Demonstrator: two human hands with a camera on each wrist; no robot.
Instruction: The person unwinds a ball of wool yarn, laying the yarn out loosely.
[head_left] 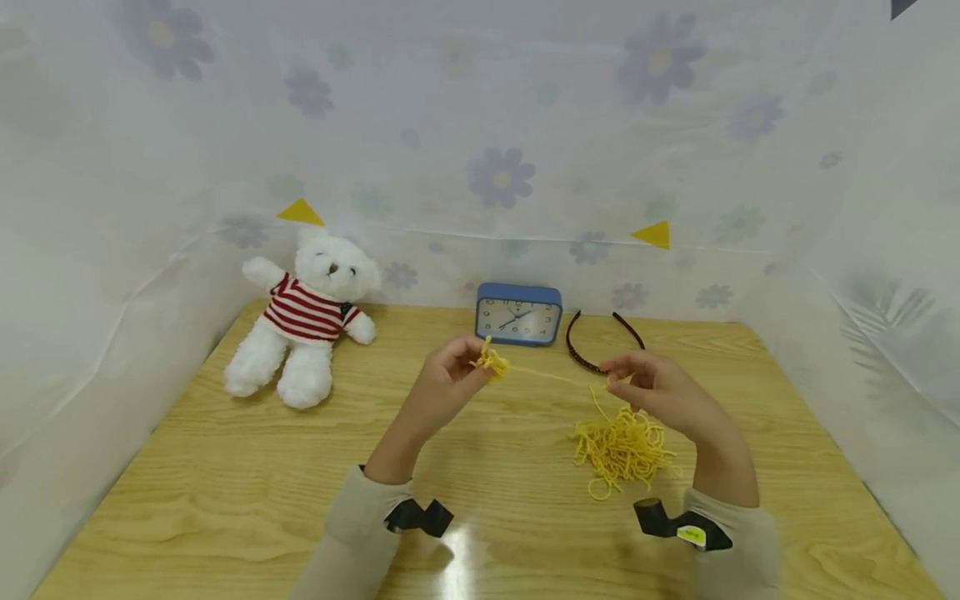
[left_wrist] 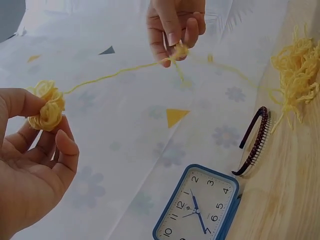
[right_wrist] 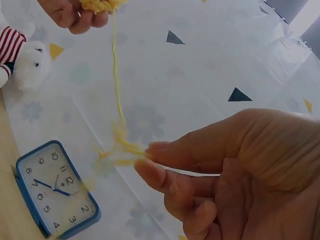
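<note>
My left hand (head_left: pixel 448 387) pinches a small wound bundle of yellow yarn (left_wrist: pixel 50 107) between thumb and fingers, above the table. A single strand (left_wrist: pixel 117 73) runs from that bundle across to my right hand (head_left: pixel 660 392). There the thumb and index finger (right_wrist: pixel 172 155) pinch the yarn, with a few short loops blurred at the fingertips. From the right hand the yarn hangs down to a loose, tangled yellow heap (head_left: pixel 622 450) on the table, just below that hand. Both hands are raised over the middle of the table.
A blue alarm clock (head_left: pixel 519 315) stands at the back of the wooden table (head_left: pixel 247 492). To its right lies a dark toothed headband (head_left: pixel 581 354). A white teddy bear (head_left: pixel 303 317) in a striped shirt leans at the back left. Flowered sheeting (head_left: pixel 420 125) encloses the table.
</note>
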